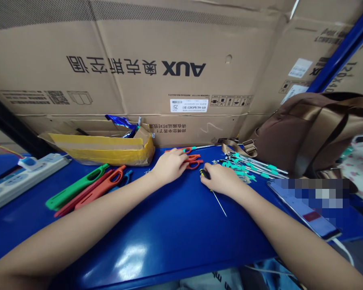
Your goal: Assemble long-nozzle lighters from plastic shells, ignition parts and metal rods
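Note:
My left hand (171, 166) is at the back middle of the table, its fingers curled onto an orange lighter casing (195, 164); the grip is partly hidden. Another orange casing (187, 150) lies just behind, with a teal collar and thin metal tube on its right. My right hand (222, 179) is closed around a screwdriver (204, 174) with a black and yellow handle, its thin shaft slanting down to the right. Beyond that hand lies a pile of metal lighter tubes with teal parts (255, 166). Green, red, orange and blue lighter casings (78, 189) lie left of my left forearm.
A yellow-taped cardboard box (103, 147) stands at the back left, beside a white power strip (27, 179). A large carton (133, 36) walls off the back of the blue table (163, 241). At right are a brown bag (278, 129) and a phone (305, 209) with a cable.

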`<state>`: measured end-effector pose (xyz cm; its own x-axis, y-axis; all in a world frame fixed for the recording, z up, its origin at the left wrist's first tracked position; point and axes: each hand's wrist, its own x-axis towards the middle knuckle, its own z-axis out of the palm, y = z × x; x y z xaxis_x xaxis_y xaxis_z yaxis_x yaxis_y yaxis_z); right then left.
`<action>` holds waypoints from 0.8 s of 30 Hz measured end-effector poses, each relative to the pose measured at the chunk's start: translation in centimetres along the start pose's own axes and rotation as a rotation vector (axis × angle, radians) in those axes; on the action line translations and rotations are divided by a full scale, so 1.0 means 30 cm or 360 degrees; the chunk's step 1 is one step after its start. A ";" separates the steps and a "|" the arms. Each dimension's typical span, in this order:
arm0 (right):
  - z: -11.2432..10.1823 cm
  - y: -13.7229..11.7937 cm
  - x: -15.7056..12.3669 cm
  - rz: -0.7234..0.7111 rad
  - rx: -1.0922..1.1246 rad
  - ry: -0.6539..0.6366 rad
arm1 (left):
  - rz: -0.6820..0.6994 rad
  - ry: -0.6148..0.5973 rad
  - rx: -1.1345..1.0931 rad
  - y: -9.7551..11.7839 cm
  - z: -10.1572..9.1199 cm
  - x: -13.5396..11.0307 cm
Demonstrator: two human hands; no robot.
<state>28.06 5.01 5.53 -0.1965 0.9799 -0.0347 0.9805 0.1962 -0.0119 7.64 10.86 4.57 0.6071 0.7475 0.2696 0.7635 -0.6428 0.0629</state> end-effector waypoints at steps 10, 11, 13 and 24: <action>-0.014 0.060 0.036 0.0099 -0.0040 0.0004 | 0.0011 -0.0051 -0.0180 -0.049 0.019 -0.113; -0.014 0.066 0.040 0.0105 -0.0043 0.0003 | 0.0012 -0.0050 -0.0220 -0.054 0.018 -0.124; -0.013 0.076 0.045 0.0104 -0.0051 0.0007 | 0.0006 -0.0051 -0.0300 -0.056 0.014 -0.149; -0.027 0.048 0.008 -0.0122 -0.0118 0.0206 | -0.0020 -0.0065 -0.0773 0.048 -0.008 -0.338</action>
<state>29.43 5.56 6.31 -0.2731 0.9575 0.0928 0.9613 0.2680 0.0644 2.53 2.31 2.17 0.6141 0.7553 0.2288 0.5854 -0.6304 0.5098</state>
